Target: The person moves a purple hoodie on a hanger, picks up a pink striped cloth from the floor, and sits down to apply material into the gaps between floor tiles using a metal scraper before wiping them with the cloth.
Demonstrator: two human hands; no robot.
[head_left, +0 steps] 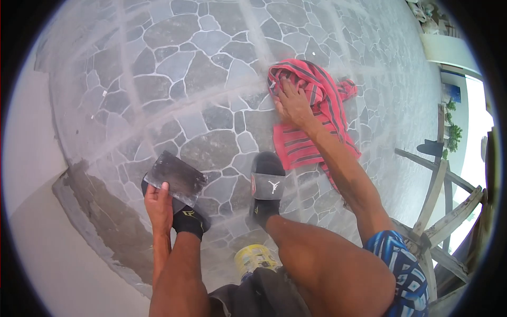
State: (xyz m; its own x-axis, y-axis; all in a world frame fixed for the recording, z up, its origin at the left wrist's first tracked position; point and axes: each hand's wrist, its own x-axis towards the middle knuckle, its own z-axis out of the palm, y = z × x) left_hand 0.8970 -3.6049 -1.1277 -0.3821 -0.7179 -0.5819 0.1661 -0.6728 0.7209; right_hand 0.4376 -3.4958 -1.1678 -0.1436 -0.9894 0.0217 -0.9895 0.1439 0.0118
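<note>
My left hand is closed on the near edge of a thin, dark rectangular sheet, thumb on top. Pale smears mark the sheet's right end, and it hangs over my left foot. Farther forward and to the right, my right hand lies on a red cloth with dark stripes, its fingers bent into the bunched upper part. The cloth is crumpled on the stone-patterned floor, one flap spread towards me. What the fingertips press on is hidden in the folds.
My right foot in a black slide sandal stands between the hands. A yellow and white bucket is below me, between my legs. Wooden framing stands at the right. A pale wall and rough strip of bare ground border the left.
</note>
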